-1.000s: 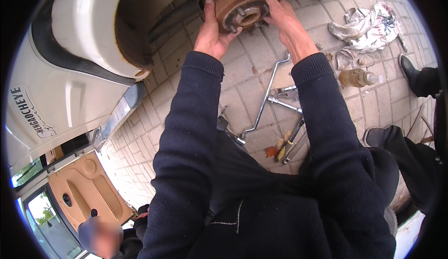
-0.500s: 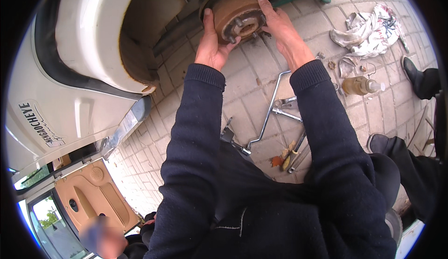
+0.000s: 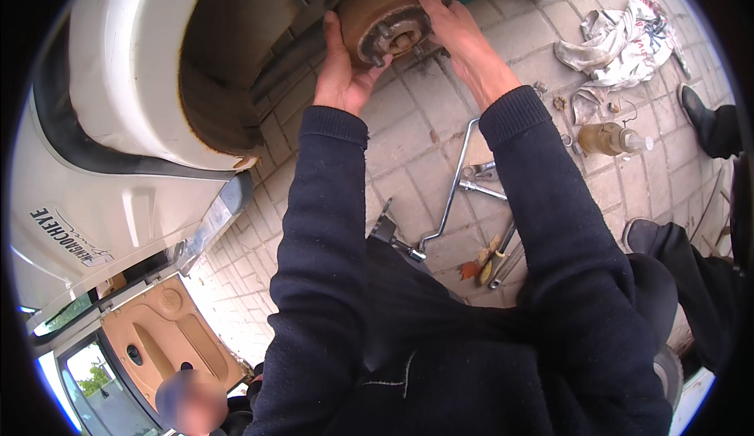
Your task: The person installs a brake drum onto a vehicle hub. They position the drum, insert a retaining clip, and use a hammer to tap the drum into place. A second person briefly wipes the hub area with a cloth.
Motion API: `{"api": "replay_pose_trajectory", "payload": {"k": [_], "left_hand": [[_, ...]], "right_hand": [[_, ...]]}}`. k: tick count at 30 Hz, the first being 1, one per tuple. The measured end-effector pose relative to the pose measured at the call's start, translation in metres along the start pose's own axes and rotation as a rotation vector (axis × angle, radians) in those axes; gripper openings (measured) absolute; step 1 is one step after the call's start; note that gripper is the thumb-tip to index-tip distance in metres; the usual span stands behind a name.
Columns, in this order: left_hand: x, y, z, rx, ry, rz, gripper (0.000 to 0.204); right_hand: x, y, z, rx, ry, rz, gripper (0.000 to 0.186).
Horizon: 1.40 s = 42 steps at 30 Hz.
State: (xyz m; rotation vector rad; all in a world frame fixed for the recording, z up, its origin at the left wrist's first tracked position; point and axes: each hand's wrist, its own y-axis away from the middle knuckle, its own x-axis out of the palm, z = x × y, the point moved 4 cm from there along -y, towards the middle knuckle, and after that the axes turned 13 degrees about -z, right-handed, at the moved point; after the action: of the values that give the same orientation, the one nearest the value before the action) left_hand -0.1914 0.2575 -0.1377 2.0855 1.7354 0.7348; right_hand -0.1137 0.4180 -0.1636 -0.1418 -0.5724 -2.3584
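Observation:
A rusty brake drum (image 3: pixel 371 5) with wheel studs round its centre sits inside the wheel arch of the white vehicle. In its centre hole a rounded shaft end (image 3: pixel 402 41) shows. My left hand (image 3: pixel 342 77) grips the drum's left and lower side, thumb up along the rim and fingers bent at the lower face. On the right side my right hand (image 3: pixel 465 42) presses the rim, its thumb on top and the other fingers partly hidden. Both arms reach forward in dark sleeves.
On the paving lie a long bent wrench (image 3: pixel 453 192), a socket handle (image 3: pixel 481 190) and more tools. To the right are a bottle of yellowish liquid (image 3: pixel 603 139), a stained white rag (image 3: pixel 620 43) and small parts. Another person's shoes (image 3: pixel 642 234) stand at the right; someone is at the lower left.
The drum and both hands appear a little further left and up, and the drum's face is turned differently. The shaft end shows more clearly. The view has shifted slightly.

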Motion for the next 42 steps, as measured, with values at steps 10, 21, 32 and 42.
{"api": "replay_pose_trajectory", "payload": {"k": [10, 21, 32, 42], "left_hand": [[0.001, -0.002, -0.003, -0.036, 0.002, -0.025, 0.082], [0.007, 0.006, -0.008, -0.034, -0.033, -0.092, 0.078], [-0.008, -0.013, 0.004, -0.130, 0.110, 0.041, 0.089], [-0.005, -0.008, 0.000, -0.119, 0.054, -0.052, 0.081]], "right_hand": [[0.002, -0.005, -0.002, 0.053, -0.050, -0.007, 0.107], [0.000, -0.006, -0.007, 0.037, -0.086, -0.019, 0.106], [-0.009, 0.000, 0.016, -0.062, 0.292, -0.083, 0.107], [-0.013, 0.029, -0.042, 0.118, -0.094, -0.272, 0.079]]}}
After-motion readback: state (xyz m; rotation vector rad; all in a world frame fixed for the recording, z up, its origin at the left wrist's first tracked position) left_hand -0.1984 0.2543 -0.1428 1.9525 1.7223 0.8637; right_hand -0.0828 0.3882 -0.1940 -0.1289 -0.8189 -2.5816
